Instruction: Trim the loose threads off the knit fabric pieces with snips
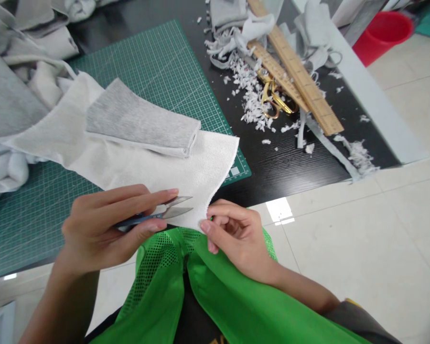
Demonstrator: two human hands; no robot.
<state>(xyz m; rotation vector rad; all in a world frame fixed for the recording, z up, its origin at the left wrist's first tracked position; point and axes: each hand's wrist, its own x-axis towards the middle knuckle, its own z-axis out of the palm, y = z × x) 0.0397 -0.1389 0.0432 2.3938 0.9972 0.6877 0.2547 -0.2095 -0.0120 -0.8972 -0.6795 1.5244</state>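
My left hand (107, 224) is closed around a pair of thread snips (165, 210), whose two pointed blades stand apart and face right, over the fabric. Between thumb and fingers, my right hand (236, 234) pinches the near right corner of a whitish fabric piece (157, 174). That piece stretches left across the table, its right edge curved and slightly frayed. On top of it lies a folded grey fabric piece (139, 119). The snips' blade tips are a short way left of my right fingertips.
Under the fabric is a green cutting mat (143, 62) on a black table (290, 172). Fabric scraps (251, 91), wooden rulers (301, 71) and gold-handled scissors (275, 100) lie at the back right. More grey fabric (10, 95) is heaped at left. A red bin (383, 36) stands beyond.
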